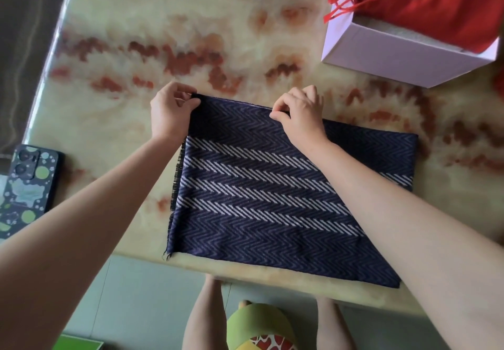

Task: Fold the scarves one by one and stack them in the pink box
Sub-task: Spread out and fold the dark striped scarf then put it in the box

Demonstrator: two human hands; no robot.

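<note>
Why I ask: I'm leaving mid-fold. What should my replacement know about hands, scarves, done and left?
Left hand pinches the far left corner of the navy white-striped herringbone fabric scarf; right hand pinches its far edge.
Scarf lies partly folded on the marble-patterned table.
Done: red fringed fabric scarf sits in the pink cardboard box.
Left: finish folding, stack it on the red one.

A folded scarf [272, 199] lies at the near edge of the table [163, 36], the left hand [170, 115] pinching its far left corner, the right hand [300, 115] its far edge. Beyond it to the right stands a box [395, 60] holding a second scarf [436, 0]; well left of it lies a phone [27, 186].
</note>
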